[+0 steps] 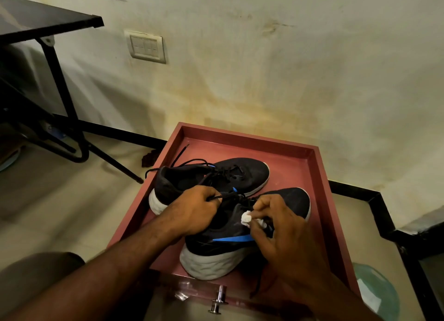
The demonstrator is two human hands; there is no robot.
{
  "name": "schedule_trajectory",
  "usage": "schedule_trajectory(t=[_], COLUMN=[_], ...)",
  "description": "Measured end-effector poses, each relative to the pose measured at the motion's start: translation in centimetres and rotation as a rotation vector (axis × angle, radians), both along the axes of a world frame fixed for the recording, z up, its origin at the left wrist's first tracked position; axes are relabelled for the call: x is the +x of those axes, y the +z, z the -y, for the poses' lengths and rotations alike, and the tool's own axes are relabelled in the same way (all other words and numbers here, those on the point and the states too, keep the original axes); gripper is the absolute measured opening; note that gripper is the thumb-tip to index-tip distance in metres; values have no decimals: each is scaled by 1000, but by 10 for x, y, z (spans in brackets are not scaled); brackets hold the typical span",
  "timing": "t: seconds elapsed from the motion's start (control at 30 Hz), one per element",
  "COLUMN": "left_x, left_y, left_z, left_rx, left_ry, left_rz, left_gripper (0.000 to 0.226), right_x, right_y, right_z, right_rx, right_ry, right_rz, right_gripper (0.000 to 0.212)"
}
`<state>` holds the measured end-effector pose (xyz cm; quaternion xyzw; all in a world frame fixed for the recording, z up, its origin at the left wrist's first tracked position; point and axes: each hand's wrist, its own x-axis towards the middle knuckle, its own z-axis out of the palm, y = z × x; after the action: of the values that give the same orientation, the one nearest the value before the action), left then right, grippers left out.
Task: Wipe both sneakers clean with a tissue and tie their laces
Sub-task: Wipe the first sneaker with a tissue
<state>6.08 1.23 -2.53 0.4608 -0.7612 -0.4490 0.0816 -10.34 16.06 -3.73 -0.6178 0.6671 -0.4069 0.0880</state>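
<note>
1. Two black sneakers with white soles and blue side marks are held in a red-brown tray [283, 141]: the far sneaker [240, 174] and the near sneaker [223, 248], side by side, toes toward the wall.
2. A black lace [222, 197] of the near sneaker is pinched by the left hand [192, 210], fingers curled, above its tongue.
3. One crumpled white tissue [246, 217] is gripped in the curled fingers of the right hand [283, 227], together with a lace, over the near sneaker's upper.
4. The hands are kept slightly apart.
</note>
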Motion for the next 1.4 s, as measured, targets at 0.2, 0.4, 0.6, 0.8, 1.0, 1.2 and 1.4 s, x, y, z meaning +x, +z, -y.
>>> schedule_trajectory(t=[0.2, 0.4, 0.6, 0.8, 1.0, 1.2, 1.4], left_x=[0, 1, -1, 0, 1, 2, 24], left_y=[-2, -4, -6, -6, -3, 0, 23], left_z=[0, 3, 10, 7, 9, 8, 12], left_rx=[-12, 0, -39, -12, 15, 34, -14], left_ry=[5, 26, 33, 47, -3, 5, -157], left_rz=[-2, -14, -2, -25, -59, -151, -350], left_gripper=[24, 24, 25, 31, 30, 31, 28], right_x=[12, 12, 19, 26, 61, 30, 0], right_y=[3, 3, -3, -6, -13, -6, -5], right_z=[-9, -8, -5, -5, 1, 13, 6], right_rx=[2, -36, -77, -189, -295, -290, -187], right_ry=[158, 89, 184, 176, 435, 183, 22], right_rz=[-50, -106, -186, -221, -459, -305, -171], right_gripper=[20, 22, 21, 19, 9, 11, 14])
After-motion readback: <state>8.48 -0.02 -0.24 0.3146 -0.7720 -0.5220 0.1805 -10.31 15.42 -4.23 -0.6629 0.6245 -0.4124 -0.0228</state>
